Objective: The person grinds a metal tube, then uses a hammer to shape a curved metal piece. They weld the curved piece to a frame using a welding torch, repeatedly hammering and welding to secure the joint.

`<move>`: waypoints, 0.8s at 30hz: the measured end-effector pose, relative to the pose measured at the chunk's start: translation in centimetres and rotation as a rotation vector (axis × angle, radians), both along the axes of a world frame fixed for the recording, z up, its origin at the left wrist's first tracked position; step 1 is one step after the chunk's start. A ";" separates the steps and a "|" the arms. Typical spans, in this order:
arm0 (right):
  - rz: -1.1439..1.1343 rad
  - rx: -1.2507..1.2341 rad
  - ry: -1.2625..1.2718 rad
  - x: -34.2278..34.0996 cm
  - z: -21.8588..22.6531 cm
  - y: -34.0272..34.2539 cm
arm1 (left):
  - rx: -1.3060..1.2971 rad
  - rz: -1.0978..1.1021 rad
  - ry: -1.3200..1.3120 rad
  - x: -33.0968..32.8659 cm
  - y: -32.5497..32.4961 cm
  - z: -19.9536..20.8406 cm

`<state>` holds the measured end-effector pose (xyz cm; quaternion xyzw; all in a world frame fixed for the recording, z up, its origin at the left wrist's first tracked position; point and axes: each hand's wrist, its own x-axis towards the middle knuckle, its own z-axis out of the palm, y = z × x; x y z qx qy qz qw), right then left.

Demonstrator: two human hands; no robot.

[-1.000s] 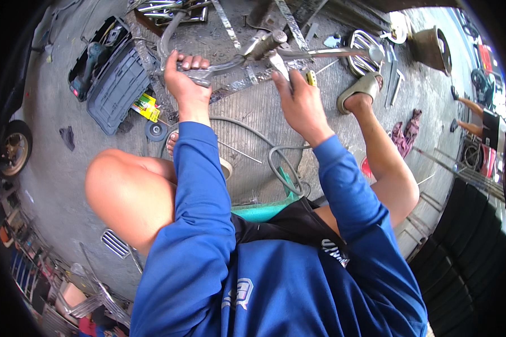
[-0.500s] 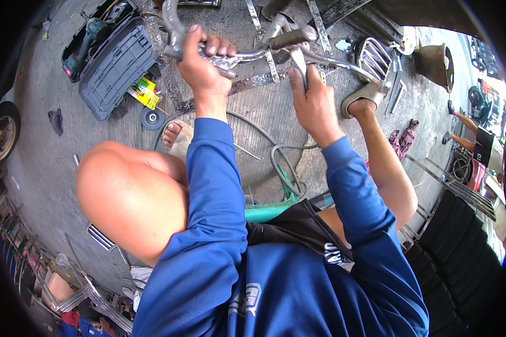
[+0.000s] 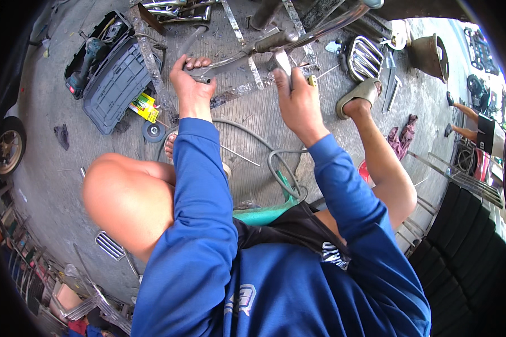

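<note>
My left hand point(image 3: 191, 80) is wrapped round one end of a bent, shiny metal tube point(image 3: 326, 28). The tube's open end shows beside my palm. A dull grey cylindrical sleeve point(image 3: 276, 41) lies across the tube's middle, and from there the tube rises to the far right. My right hand point(image 3: 299, 101) is closed round a pale, flat-bladed tool point(image 3: 282, 60) whose tip touches or nearly touches the sleeve's underside; its exact kind is unclear. A small yellow part point(image 3: 313, 81) shows by my right fingers; I cannot tell whether it belongs to the tool.
An open grey toolbox point(image 3: 115, 78) with a teal power tool point(image 3: 90, 62) lies at the far left, near a grinding disc point(image 3: 153, 131). A grey cable point(image 3: 271, 160) loops over the floor. At the right are a chrome grille point(image 3: 365, 59) and a bucket point(image 3: 430, 56).
The bent tube has turned over: its curve stood up at the left and now its long arm points far right. My left hand moved slightly left and down, my right slightly left.
</note>
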<state>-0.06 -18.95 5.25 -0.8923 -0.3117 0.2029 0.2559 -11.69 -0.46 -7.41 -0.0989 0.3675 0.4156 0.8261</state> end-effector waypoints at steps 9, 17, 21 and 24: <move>0.024 0.097 -0.075 0.4 1.5 0.5 | -0.037 -0.106 0.071 1.7 1.2 -0.1; -0.006 0.323 -0.129 1.3 0.9 0.1 | -0.126 -0.083 0.041 1.4 1.3 -2.1; 0.066 0.084 -0.155 0.7 0.7 1.1 | -0.170 -0.133 0.049 1.4 2.0 -3.0; 0.144 0.000 -0.157 1.0 1.2 1.4 | -0.153 -0.127 0.072 1.5 2.3 -3.3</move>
